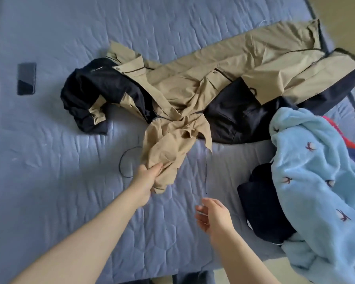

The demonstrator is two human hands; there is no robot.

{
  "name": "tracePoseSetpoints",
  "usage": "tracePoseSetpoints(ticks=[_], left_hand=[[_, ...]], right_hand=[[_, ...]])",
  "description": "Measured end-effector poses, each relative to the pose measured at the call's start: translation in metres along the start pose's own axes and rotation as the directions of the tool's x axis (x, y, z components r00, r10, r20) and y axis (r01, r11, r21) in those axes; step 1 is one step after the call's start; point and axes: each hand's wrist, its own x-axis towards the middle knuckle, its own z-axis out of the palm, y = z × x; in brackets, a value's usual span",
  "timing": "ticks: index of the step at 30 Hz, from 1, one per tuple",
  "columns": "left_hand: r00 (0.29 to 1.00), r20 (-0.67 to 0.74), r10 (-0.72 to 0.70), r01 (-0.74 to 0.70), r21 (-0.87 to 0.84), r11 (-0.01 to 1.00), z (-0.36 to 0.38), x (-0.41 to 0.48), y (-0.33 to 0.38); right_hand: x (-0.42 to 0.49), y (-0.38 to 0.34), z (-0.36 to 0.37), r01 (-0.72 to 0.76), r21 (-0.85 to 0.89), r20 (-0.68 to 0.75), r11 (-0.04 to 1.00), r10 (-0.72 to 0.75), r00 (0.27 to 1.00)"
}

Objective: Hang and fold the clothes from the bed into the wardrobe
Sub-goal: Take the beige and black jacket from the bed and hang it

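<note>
Head view looks down on a bed covered by a blue quilted spread. A khaki and black jacket lies crumpled across it, running from the centre out toward 2 o'clock. One black sleeve is bunched at about 10 o'clock, and its long khaki body reaches the bed's far edge.

The left hand, just below centre, is clenched round a gathered wad of the jacket's khaki cloth, thumb on top. The cloth is drawn into tight folds from the jacket's middle down to the grip. A thin drawstring trails from the jacket toward 6 o'clock. A black cord loop lies on the spread just left of the held cloth.

The right hand hangs just below the drawstring's end, fingers loose and slightly blurred, grasping nothing that can be seen.

At 4 o'clock a light blue fleece with small dark motifs is heaped over the bed's edge. It partly covers a dark navy garment. A phone lies face down at 9 o'clock, well apart from the clothes.
</note>
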Motion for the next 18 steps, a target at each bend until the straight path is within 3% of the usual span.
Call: tracePoseSetpoints(ticks=[1,3,8,12,14,16,18], left_hand=[[0.999,0.025,-0.044,0.048,-0.202,0.978,-0.008,-0.01,0.017],[0.985,0.156,-0.076,0.132,-0.395,0.909,-0.029,-0.031,0.047],[0.885,0.466,-0.012,0.236,-0.425,0.874,-0.084,-0.105,0.114],[0.854,0.498,0.148,0.038,-0.344,0.938,-0.131,-0.167,0.153],[0.803,0.557,0.214,-0.054,-0.289,0.956,-0.157,-0.195,0.169],[0.746,0.61,0.267,-0.117,-0.275,0.954,-0.188,-0.226,0.188],[0.689,0.644,0.333,-0.192,-0.28,0.94,-0.219,-0.253,0.207]], right_hand=[[-0.01,-0.007,0.005,0.045,-0.015,0.007,0.999,-0.045,0.999],[-0.032,-0.021,0.015,0.169,-0.094,0.04,0.981,-0.166,0.985],[-0.101,-0.046,0.053,0.515,-0.259,0.176,0.817,-0.484,0.857],[-0.169,-0.053,0.09,0.701,-0.344,0.215,0.625,-0.674,0.706],[-0.201,-0.046,0.105,0.754,-0.437,0.233,0.491,-0.748,0.622],[-0.234,-0.034,0.118,0.745,-0.559,0.229,0.366,-0.794,0.562],[-0.261,-0.025,0.13,0.703,-0.626,0.179,0.338,-0.815,0.552]])
